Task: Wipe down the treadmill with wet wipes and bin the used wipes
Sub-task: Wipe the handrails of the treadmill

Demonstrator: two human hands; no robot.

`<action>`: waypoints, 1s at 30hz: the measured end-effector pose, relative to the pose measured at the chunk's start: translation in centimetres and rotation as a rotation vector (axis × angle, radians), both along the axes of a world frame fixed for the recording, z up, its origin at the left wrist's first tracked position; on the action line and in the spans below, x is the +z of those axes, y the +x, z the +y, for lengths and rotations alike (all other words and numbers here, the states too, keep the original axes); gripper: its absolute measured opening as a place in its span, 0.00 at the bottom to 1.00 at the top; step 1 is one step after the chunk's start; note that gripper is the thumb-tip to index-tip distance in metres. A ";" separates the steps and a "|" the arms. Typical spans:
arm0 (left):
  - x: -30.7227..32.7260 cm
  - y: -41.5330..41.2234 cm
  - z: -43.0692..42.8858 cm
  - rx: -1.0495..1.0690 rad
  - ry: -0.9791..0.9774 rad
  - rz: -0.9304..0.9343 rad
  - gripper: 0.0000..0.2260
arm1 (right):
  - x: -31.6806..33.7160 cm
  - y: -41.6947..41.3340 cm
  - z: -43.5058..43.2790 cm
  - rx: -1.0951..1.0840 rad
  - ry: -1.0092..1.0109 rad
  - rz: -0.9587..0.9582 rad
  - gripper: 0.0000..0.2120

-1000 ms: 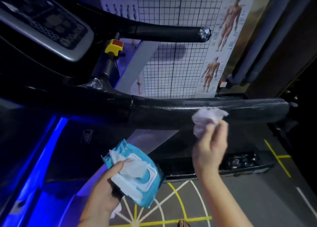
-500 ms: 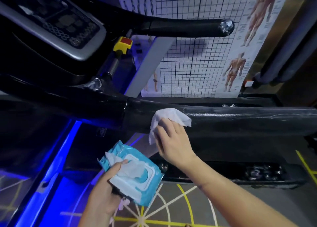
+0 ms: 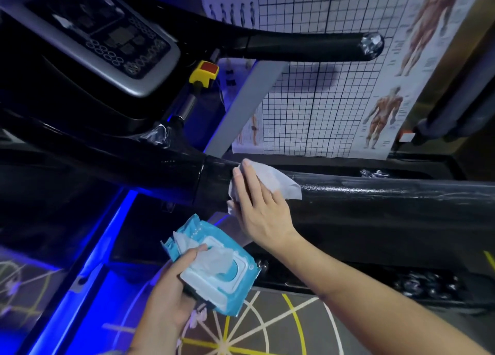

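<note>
Two hands are at work. A wipe [image 3: 278, 183] is pressed flat on the black handrail [image 3: 388, 196] at the centre of the frame by the right hand [image 3: 257, 210], whose fingers [image 3: 241, 183] are laid straight and close together, not curled. The wipe lies under the fingers and palm. One corner juts out to the right of them over the top of the rail, and a fold hangs below the fingertips at the left edge of the hand. The pack [image 3: 222, 277] is held at lower centre by the left hand [image 3: 168, 287], its fingers curled round it and the thumb laid on a wipe that sticks out of the open lid.

For the stroke to be done well, even pressure is best applied through the flat fingers, so that the wipe is dragged along and not slid over. The loose corner is better gathered under the palm. The rail's far side and underside probably need to be covered too. No bin is seen.
</note>
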State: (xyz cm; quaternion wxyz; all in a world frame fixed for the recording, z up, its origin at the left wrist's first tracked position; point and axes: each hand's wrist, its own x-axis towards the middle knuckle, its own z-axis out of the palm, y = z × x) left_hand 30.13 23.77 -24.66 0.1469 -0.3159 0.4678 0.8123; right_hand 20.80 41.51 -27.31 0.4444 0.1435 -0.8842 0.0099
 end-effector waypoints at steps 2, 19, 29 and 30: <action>0.1 -0.2 0.2 -0.006 0.013 -0.008 0.16 | 0.0 0.1 0.7 0.033 0.056 -0.003 0.26; 1.4 0.6 2.8 -0.176 -0.017 0.004 0.17 | -1.4 4.7 13.2 0.097 0.103 -0.046 0.28; 2.5 0.2 1.3 -0.220 0.002 0.032 0.17 | -1.3 4.3 8.3 0.096 -0.091 -0.154 0.26; 2.5 0.2 1.3 -0.235 -0.003 0.041 0.17 | -1.2 3.9 7.9 0.096 -0.070 -0.145 0.26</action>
